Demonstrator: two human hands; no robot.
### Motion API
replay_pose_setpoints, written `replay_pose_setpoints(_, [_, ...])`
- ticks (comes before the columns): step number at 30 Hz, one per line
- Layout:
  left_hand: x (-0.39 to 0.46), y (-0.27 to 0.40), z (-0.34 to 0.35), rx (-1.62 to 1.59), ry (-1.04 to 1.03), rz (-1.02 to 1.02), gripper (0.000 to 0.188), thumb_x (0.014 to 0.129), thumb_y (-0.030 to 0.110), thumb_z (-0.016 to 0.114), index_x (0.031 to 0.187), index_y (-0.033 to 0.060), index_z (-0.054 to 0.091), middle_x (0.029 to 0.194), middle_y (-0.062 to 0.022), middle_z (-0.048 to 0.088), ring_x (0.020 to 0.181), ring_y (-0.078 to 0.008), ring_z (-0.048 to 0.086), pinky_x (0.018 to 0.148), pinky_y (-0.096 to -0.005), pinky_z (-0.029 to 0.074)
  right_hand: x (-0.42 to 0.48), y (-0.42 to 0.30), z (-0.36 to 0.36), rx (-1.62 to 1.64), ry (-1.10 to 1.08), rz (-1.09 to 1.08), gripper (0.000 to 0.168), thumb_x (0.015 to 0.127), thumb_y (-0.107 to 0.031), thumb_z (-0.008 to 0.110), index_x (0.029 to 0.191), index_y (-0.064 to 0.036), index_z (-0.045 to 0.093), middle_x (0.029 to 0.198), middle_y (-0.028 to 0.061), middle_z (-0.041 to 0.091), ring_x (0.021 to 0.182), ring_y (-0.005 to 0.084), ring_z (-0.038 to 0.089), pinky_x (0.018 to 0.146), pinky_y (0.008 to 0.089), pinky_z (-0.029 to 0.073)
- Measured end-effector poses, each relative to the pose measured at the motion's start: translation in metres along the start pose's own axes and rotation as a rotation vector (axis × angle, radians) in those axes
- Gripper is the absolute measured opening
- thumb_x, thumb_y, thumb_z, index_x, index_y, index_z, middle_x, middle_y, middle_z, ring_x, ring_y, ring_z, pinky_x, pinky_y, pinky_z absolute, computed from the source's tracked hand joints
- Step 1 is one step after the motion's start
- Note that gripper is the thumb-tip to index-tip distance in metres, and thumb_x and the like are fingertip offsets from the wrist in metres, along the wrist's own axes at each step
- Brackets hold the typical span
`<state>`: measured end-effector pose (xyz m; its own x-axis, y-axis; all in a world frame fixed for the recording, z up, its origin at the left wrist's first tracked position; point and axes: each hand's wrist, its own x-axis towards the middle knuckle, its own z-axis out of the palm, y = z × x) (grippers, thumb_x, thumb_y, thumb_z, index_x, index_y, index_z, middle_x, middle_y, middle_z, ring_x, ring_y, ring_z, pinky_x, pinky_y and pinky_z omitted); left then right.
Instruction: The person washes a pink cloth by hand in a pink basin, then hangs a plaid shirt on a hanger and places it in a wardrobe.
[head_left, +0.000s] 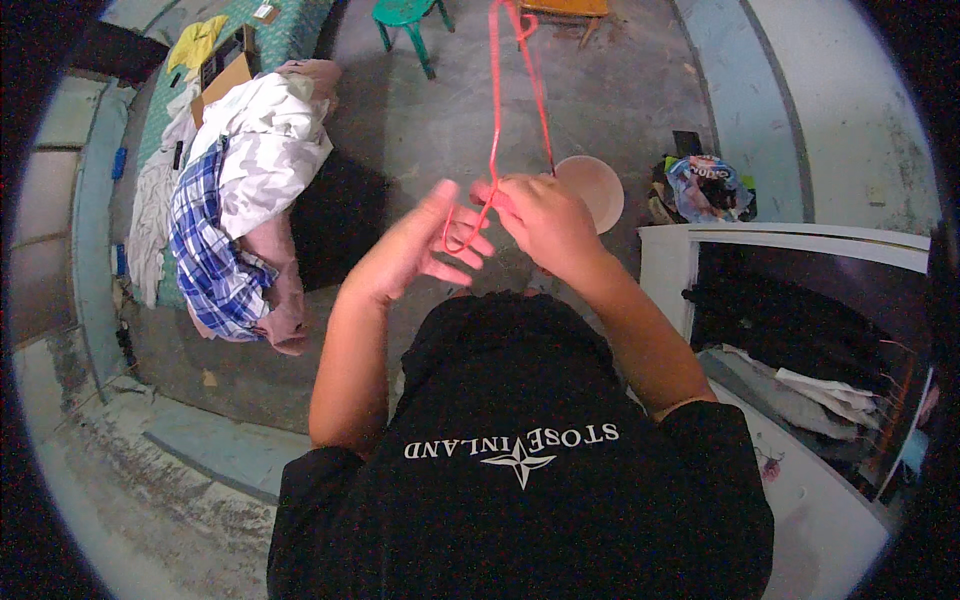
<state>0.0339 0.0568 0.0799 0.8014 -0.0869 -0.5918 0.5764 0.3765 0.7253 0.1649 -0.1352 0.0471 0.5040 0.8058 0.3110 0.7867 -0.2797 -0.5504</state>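
Note:
A red plastic cord runs down in two strands from the top edge of the view. My right hand pinches the cord between thumb and fingers, in front of my waist. Below that pinch, a small loop of the cord hangs across the fingers of my left hand. The left hand's fingers are spread, and I cannot tell whether the loop goes around any of them. Where the cord's upper end is fixed is out of view.
A pale pink basin stands on the floor beyond my right hand. Clothes, among them a blue plaid shirt, pile on the bed at left. Ahead are a green plastic stool and an orange stool. A white cabinet stands at right, beside a plastic bag.

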Motion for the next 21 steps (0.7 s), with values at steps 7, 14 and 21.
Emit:
replay_pose_setpoints(7, [0.017, -0.027, 0.037, -0.228, 0.267, 0.176, 0.013, 0.101, 0.012, 0.059, 0.097, 0.0023, 0.066, 0.073, 0.0009, 0.055, 0.054, -0.0061, 0.042, 0.046, -0.0218, 0.029, -0.002, -0.004, -0.001, -0.059, 0.114, -0.068, 0.023, 0.089, -0.016, 0.068, 0.111, -0.011, 0.065, 0.107, 0.0082, 0.070, 0.097, 0.0327, 0.067, 0.081, 0.0449, 0.056])
replay_pose_setpoints(14, [-0.015, -0.025, 0.018, -0.411, 0.266, 0.328, 0.015, 0.104, 0.012, 0.056, 0.095, 0.0021, 0.064, 0.072, 0.0003, 0.053, 0.055, -0.0059, 0.039, 0.047, -0.0215, 0.028, -0.046, 0.057, -0.009, -0.279, 0.090, 0.133, 0.035, 0.086, -0.008, 0.071, 0.121, -0.011, 0.065, 0.111, 0.0083, 0.070, 0.101, 0.0324, 0.067, 0.086, 0.0436, 0.055])
replay_pose_setpoints(21, [0.022, -0.045, 0.031, -0.222, 0.243, 0.260, 0.014, 0.103, 0.013, 0.058, 0.100, 0.0015, 0.065, 0.076, -0.0027, 0.061, 0.057, -0.0074, 0.046, 0.049, -0.0229, 0.033, -0.003, -0.009, 0.004, -0.073, 0.219, -0.069, 0.031, 0.089, -0.010, 0.067, 0.120, -0.010, 0.066, 0.107, 0.0081, 0.070, 0.103, 0.0302, 0.066, 0.090, 0.0454, 0.054])
